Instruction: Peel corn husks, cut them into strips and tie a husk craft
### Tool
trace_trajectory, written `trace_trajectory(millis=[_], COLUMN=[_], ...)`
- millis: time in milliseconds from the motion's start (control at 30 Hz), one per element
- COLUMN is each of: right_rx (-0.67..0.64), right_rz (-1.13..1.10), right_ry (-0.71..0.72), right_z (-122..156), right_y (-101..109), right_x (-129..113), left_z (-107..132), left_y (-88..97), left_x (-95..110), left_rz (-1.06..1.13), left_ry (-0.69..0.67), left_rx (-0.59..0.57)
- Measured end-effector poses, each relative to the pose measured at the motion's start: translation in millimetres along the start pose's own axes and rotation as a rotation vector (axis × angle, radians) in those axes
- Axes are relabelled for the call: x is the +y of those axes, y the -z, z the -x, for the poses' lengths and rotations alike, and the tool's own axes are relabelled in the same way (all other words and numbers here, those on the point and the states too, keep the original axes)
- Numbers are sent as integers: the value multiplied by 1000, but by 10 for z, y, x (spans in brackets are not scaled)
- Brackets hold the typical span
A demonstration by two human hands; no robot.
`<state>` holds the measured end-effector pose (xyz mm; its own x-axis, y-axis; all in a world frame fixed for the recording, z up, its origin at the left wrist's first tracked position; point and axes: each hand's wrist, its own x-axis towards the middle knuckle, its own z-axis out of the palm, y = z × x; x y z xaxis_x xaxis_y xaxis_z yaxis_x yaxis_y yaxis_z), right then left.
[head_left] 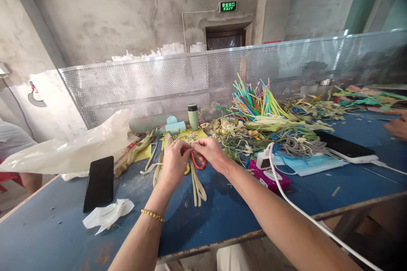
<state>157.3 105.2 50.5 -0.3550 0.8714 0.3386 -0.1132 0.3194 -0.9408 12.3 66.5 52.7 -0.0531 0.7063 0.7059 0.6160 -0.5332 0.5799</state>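
Observation:
My left hand (173,161) and my right hand (210,152) meet over the middle of the blue table, their fingertips pinched together. Between them they hold pale, dried plant strips (197,190) that look like corn husk, with looped ends hanging below. Just under my fingers show a red loop (199,161) and a yellow loop (187,169); what they belong to is hidden. More dried husk (158,172) lies beside my left hand. The exact spot where my fingertips grip is too small to make out.
A black phone (98,183) and crumpled white paper (109,215) lie left, near a plastic bag (95,146). Behind stands a green bottle (193,117). Coloured stems (254,99), cords, a purple box (270,178) and a white cable (305,211) lie right. Another person's hand (397,127) shows far right.

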Motion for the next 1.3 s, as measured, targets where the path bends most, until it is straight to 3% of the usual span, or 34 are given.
trace_trajectory(millis=[200,433,633,800,967,1100,1300], right_rx=[-16,-106,-64,-90,-170,-195,-141], right_rz=[29,191,398,416,443,597,785], right_ry=[9,72,152,141,91,137,231], right_z=[17,53,28,23,13,3,-3], right_y=[8,78,129,148,176,207,242], right_x=[-41,-183,-178,-167,-151,-182,-250], left_z=[-27,-74,-79,-89,-81,-70,-70], left_y=[61,157,172,131,100,109,137], left_x=[11,-35,-65,-119,-121,-70,-37], left_rz=[44,535,565,401,211,-108,-255], left_ry=[67,383,402,328,250,185,182], left_rx=[-32,-151,-129,-88,-152,-172,-169])
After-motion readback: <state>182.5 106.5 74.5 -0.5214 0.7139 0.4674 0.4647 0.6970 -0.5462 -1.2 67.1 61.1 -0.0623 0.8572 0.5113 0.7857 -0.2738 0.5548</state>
